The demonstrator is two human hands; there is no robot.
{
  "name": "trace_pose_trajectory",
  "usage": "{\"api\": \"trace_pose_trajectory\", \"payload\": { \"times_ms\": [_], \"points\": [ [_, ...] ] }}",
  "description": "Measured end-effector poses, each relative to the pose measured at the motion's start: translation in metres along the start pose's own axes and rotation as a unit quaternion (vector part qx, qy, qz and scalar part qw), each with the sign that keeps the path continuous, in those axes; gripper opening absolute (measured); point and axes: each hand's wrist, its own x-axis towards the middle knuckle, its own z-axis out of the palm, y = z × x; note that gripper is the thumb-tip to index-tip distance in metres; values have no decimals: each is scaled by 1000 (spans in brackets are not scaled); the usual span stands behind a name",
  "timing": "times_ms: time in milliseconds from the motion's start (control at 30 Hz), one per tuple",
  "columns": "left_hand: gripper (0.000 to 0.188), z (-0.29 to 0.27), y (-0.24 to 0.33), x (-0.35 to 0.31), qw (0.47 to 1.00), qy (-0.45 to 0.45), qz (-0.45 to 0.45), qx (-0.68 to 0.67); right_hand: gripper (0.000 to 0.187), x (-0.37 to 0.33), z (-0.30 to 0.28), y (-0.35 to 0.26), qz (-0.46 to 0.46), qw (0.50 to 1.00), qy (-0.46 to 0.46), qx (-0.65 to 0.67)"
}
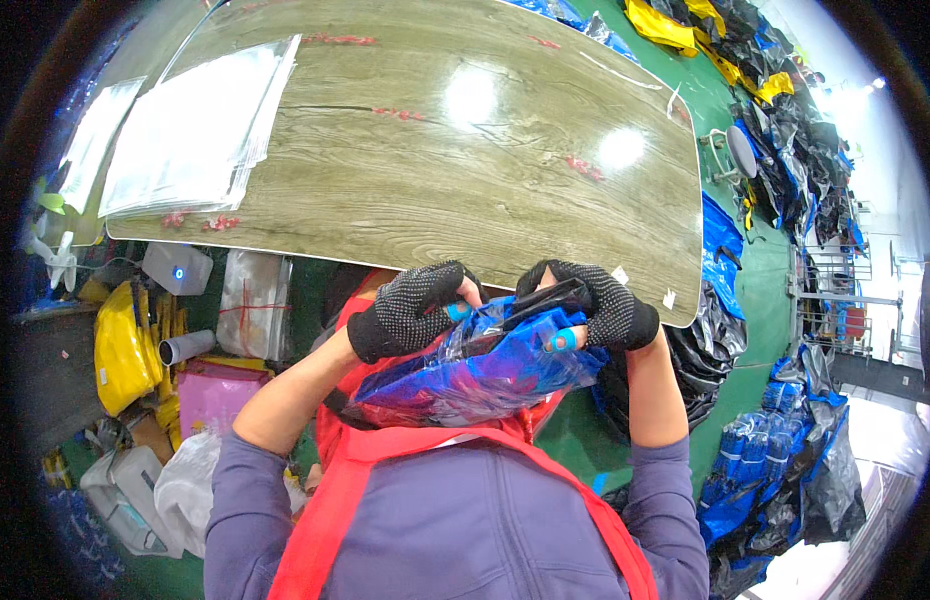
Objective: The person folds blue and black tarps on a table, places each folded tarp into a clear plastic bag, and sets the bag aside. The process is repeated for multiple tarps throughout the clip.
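Leftmost, pale stacked sheets [200,130] lie on the worktop [435,190]. Next, the left hand [422,305] pinches a glossy blue bundle's [475,365] upper edge, before the person's chest; rightward, the right hand [590,305] grips its other side. Seemingly they're working that edge; next calls for even, gentle tension.

gloves [410,308] are showing white dots on black, bundle [485,370] is gleaming blue and black, table [425,190] is showing brown wood grain
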Motion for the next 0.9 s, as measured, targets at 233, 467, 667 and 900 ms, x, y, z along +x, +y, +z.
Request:
{"api": "trace_pose_trajectory", "payload": {
  "times_ms": [233,467,667,900],
  "points": [
    [10,0,-10,3,999,27,4,-29,63,8,0,4,10,1000,19,-16],
    [48,-20,-11,9,975,153,-42,-155,43,57,16,17,-101,945,281,-135],
    [70,-33,-12,19,990,119,-65,-34,43,-11,-7,59,-160,937,299,-81],
    [15,-38,-22,26,974,162,64,145,30,-21,46,139,-155,874,454,79]
  ]
}}
